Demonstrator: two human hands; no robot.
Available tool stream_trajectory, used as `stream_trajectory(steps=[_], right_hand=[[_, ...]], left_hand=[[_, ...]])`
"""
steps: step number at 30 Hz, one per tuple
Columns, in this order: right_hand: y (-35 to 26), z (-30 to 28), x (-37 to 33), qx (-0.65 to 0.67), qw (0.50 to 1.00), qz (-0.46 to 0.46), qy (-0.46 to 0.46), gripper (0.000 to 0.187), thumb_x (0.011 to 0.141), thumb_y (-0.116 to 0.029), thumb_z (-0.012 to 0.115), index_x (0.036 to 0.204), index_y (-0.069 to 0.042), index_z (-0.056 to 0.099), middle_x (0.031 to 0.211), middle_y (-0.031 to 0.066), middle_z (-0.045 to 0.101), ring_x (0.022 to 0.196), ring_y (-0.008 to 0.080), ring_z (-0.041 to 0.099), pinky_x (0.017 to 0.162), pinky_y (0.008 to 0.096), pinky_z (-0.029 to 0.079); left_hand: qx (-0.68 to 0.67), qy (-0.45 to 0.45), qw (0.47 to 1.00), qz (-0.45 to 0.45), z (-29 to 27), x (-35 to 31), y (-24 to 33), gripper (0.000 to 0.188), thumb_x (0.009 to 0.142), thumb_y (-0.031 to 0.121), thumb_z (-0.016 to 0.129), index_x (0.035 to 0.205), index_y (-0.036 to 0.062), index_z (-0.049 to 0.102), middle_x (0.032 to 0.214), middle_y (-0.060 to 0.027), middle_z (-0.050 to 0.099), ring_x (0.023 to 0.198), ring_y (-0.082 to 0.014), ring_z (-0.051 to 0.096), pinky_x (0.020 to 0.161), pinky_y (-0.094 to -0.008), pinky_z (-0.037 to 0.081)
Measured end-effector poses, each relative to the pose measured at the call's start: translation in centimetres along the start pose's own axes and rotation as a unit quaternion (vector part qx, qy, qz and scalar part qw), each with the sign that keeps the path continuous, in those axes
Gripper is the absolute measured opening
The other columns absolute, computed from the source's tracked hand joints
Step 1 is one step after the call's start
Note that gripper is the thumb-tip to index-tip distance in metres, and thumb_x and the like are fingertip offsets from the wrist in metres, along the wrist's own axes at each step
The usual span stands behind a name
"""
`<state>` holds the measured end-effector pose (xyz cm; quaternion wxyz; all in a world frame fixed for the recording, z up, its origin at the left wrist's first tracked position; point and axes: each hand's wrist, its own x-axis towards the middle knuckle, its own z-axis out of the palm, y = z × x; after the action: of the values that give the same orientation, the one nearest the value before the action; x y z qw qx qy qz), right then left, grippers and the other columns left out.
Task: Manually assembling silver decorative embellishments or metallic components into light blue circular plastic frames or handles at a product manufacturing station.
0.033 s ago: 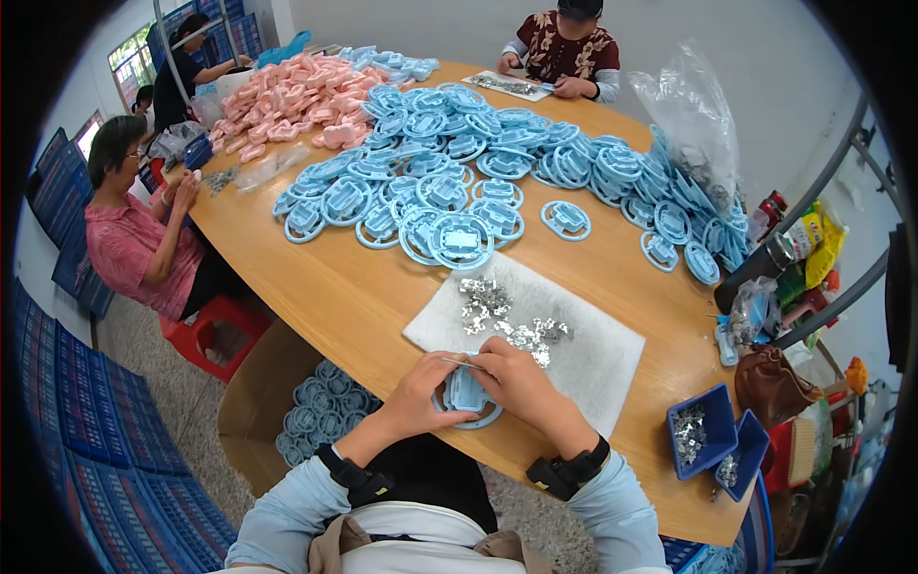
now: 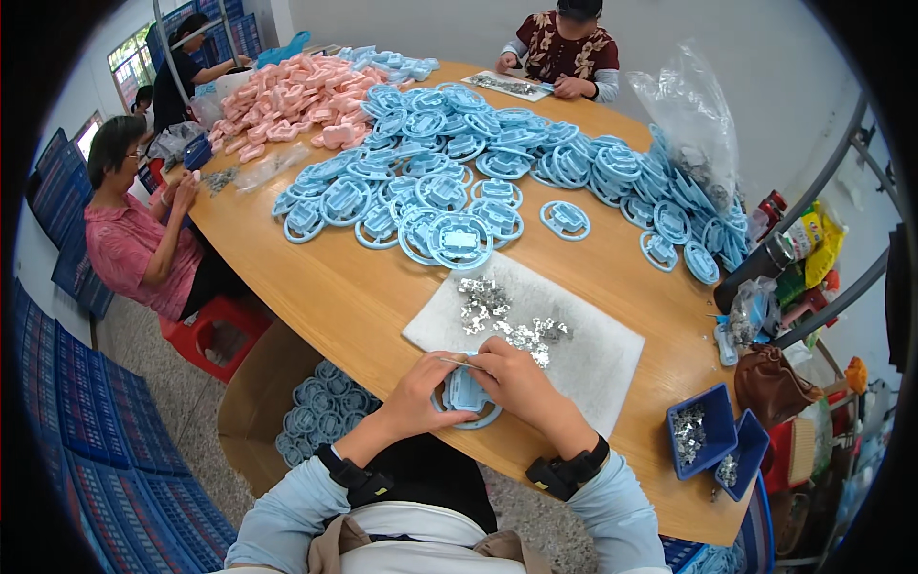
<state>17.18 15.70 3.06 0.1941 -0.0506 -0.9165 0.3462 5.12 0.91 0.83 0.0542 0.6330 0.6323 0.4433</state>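
Down at the near edge of the wooden table, my left hand and right hand both gripped one light-blue plastic ring part, fingers curled around its sides. My left thumb and forefinger pinched a thin metal clip against its top edge. Just beyond my knuckles lay a white cloth with a scatter of small metal clips on it. Farther up the table spread a big heap of blue ring parts, with a pile of pink parts behind it. Two blue bins of metal pieces sat to my right. A cardboard box with more blue rings stood below the table edge.
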Motion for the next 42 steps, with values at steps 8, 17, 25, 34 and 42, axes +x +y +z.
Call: stream_trajectory(steps=[8, 17, 25, 34, 42], right_hand=[[-0.1, -0.8, 0.1, 0.015, 0.999, 0.014, -0.027, 0.015, 0.076, -0.005, 0.064, 0.091, -0.001, 0.065, 0.082, 0.0119, 0.057, 0.071, 0.0280, 0.059, 0.063, 0.0346, 0.047], [0.4, -0.1, 0.1, 0.011, 1.000, 0.009, -0.015, 0.016, 0.076, -0.004, 0.064, 0.091, -0.001, 0.065, 0.081, 0.0119, 0.057, 0.071, 0.0277, 0.059, 0.063, 0.0343, 0.047], [0.1, 0.3, 0.1, 0.026, 1.000, 0.005, 0.014, 0.018, 0.073, -0.002, 0.066, 0.092, -0.002, 0.066, 0.080, 0.0105, 0.057, 0.068, 0.0251, 0.058, 0.060, 0.0328, 0.047], [0.1, -0.3, 0.1, 0.037, 0.999, 0.015, -0.005, 0.017, 0.072, -0.002, 0.067, 0.090, -0.002, 0.067, 0.079, 0.0105, 0.058, 0.068, 0.0243, 0.058, 0.061, 0.0321, 0.046], [0.4, -1.3, 0.4, 0.056, 0.998, 0.033, -0.028, 0.015, 0.072, -0.004, 0.066, 0.087, -0.002, 0.067, 0.077, 0.0115, 0.059, 0.066, 0.0255, 0.058, 0.060, 0.0318, 0.046]], left_hand=[[0.026, 0.013, 0.999, 0.012, 0.1, -0.3, -0.2, 0.065, 0.057, 0.025, 0.084, 0.105, -0.0058, 0.053, 0.105, -0.0201, 0.055, 0.103, -0.0341, 0.052, 0.087, -0.0385, 0.045], [0.007, 0.005, 1.000, -0.001, 0.2, -0.2, -0.5, 0.065, 0.057, 0.025, 0.084, 0.105, -0.0053, 0.053, 0.104, -0.0198, 0.054, 0.102, -0.0337, 0.053, 0.086, -0.0384, 0.045], [0.016, 0.011, 1.000, -0.005, 0.1, -0.3, -0.2, 0.070, 0.056, 0.025, 0.084, 0.112, -0.0040, 0.052, 0.107, -0.0187, 0.056, 0.101, -0.0326, 0.054, 0.087, -0.0376, 0.044], [0.014, 0.010, 1.000, -0.004, 0.2, -0.3, -0.3, 0.067, 0.057, 0.025, 0.084, 0.109, -0.0039, 0.053, 0.106, -0.0192, 0.056, 0.101, -0.0333, 0.054, 0.087, -0.0387, 0.044], [0.020, 0.018, 1.000, -0.001, 0.2, -0.5, -0.3, 0.064, 0.058, 0.025, 0.083, 0.106, -0.0039, 0.054, 0.106, -0.0188, 0.055, 0.104, -0.0338, 0.052, 0.088, -0.0390, 0.045]])
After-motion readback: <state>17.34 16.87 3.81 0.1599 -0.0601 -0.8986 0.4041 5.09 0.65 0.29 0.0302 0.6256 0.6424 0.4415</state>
